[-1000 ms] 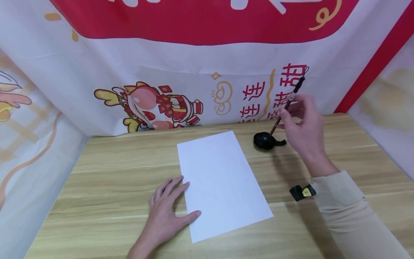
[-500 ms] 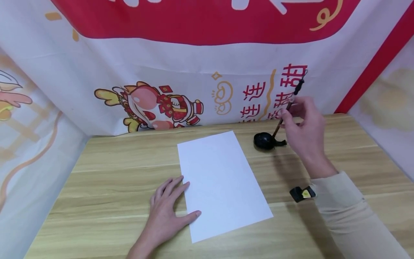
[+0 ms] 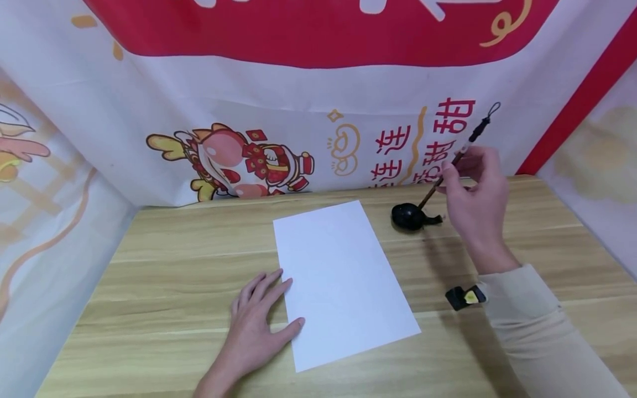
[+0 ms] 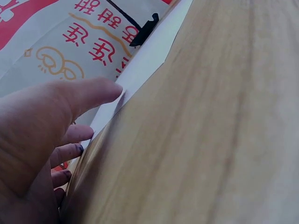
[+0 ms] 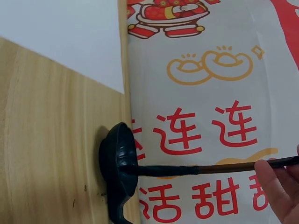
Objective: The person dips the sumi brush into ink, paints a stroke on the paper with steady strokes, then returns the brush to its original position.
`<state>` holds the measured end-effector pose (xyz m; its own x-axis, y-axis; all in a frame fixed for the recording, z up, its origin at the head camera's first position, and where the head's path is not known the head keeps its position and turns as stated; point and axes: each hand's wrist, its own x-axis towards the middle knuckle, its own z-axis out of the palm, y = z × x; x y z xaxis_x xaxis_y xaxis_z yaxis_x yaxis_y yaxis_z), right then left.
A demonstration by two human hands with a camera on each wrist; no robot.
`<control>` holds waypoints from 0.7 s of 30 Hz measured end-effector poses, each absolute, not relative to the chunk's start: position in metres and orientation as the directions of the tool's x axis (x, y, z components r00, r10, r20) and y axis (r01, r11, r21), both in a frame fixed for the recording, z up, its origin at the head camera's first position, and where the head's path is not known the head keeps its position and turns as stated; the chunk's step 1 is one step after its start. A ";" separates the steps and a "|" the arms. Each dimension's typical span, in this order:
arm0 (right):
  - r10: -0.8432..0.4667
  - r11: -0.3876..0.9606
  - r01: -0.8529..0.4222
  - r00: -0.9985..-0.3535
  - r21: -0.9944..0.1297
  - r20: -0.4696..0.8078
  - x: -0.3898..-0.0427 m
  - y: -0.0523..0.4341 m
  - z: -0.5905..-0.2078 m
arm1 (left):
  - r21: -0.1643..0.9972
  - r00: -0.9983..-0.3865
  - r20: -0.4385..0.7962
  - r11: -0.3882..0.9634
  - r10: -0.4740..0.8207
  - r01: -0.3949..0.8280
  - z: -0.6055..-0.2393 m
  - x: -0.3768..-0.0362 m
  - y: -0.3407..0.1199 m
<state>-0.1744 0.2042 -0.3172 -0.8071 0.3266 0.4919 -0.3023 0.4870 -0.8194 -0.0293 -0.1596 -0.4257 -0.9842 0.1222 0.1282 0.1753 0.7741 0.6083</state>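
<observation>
**Brush tilts over the ink dish**

Since a second ago, the brush (image 3: 455, 160) leans further right, its top loop now clear of the red lettering. Its tip sits in the black ink dish (image 3: 410, 216), just beyond the paper's (image 3: 343, 282) far right corner. Right hand (image 3: 473, 190) pinches the brush's stem. Left hand (image 3: 256, 326) lies flat, fingers relaxed, touching the paper's left edge on the wooden table (image 3: 174, 265).
</observation>
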 end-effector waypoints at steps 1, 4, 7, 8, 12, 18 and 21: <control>0.324 0.487 -0.312 -0.803 -0.816 0.501 -0.175 0.204 -0.318 | 0.606 -0.983 0.135 0.775 0.123 0.180 -0.426 -0.029 -0.160; 0.317 0.495 -0.317 -0.801 -0.809 0.508 -0.174 0.204 -0.319 | 0.603 -0.981 0.148 0.775 0.125 0.190 -0.426 -0.029 -0.160; 0.344 0.469 -0.310 -0.798 -0.827 0.495 -0.170 0.201 -0.316 | 0.604 -0.979 0.160 0.772 0.126 0.198 -0.427 -0.028 -0.161; 0.359 0.466 -0.305 -0.793 -0.831 0.492 -0.168 0.199 -0.314 | 0.605 -0.978 0.166 0.770 0.126 0.202 -0.427 -0.027 -0.161; 0.409 0.410 -0.342 -0.760 -0.845 0.506 -0.157 0.186 -0.301 | 0.605 -0.973 0.192 0.765 0.129 0.221 -0.427 -0.024 -0.162; 0.428 0.264 -0.460 -0.732 -0.848 0.531 -0.135 0.155 -0.290 | 0.606 -0.972 0.191 0.762 0.139 0.228 -0.427 -0.027 -0.162; 0.447 0.197 -0.494 -0.723 -0.847 0.526 -0.121 0.139 -0.291 | 0.609 -0.972 0.189 0.759 0.143 0.230 -0.427 -0.028 -0.163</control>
<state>-0.1212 0.1390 -0.2908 -0.7230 0.4474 0.5264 -0.4944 0.1971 -0.8466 -0.0276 -0.1627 -0.4271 -0.9715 0.1433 0.1886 0.2302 0.7592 0.6088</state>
